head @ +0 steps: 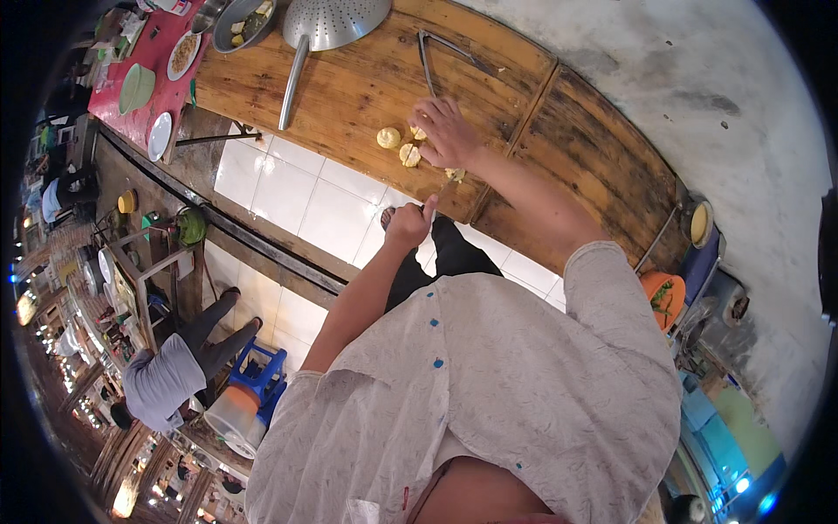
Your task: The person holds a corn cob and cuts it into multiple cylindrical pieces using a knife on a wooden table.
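Note:
My left hand [409, 226] is closed around the handle of a knife [448, 190], whose blade points at a pale yellow piece of food [455, 174] by the near edge of the wooden table [353, 98]. Over the boards, my right hand [448, 134] has its fingers apart and slightly bent, close to more yellow pieces. A round one [388, 137] lies left of it; another [410, 155], with a line across its top, is beside the thumb. They look like cut corn cob. Beyond the fingers lie metal tongs [427, 62]. The fingers partly hide one piece.
A metal colander [334, 23] and a pan with food [243, 26] stand at the table's far left. Plates and a green bowl [137, 90] are on a red table [111, 98]. An orange bowl [662, 298] stands right. Another person [163, 380] bends at lower left, near a blue stool [262, 370].

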Motion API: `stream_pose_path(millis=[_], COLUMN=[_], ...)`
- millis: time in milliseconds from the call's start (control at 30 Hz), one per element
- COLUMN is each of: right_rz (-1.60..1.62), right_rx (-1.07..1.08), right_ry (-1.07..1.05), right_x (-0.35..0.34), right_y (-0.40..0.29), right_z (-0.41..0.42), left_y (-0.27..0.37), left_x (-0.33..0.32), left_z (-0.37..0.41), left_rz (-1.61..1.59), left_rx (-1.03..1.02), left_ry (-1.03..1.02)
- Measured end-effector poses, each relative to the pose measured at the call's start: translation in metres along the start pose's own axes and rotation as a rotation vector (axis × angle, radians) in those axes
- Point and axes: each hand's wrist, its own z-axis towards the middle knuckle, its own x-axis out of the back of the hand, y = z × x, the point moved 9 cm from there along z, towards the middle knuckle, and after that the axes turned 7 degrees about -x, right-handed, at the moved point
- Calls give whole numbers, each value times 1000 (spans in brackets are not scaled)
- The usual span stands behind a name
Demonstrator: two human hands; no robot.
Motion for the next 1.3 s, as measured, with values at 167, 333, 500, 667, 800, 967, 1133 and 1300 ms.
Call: stream_pose_path(millis=[167,333,500,667,800,967,1133,1300], right_rz=[-32,-40,-57,-24,-25,52,14,111], right_rx=[82,-11,55,-39,45,44,56,-76], right_ry=[-37,-25,-32,14,-58,110,8,178], right_x=[6,-13,-8,-5,-32,6,-23,28], right_y=[-15,6,6,2,9,4,11,20], right_z=[-4,-10,-20,-14,-35,9,-31,-4], left_y=[6,17,22,17,29,3,2,0], left_x=[-4,1,13,11,15,-16,-17,9], left_z=[4,-1,-2,-3,-2,3,9,19], left_rz=[50,73,-5,-3,0,63,49,-25], left_rx=[-126,-155,14,-4,-18,-95,14,-25], left_ry=[32,26,3,-32,-45,-49,-115,-102])
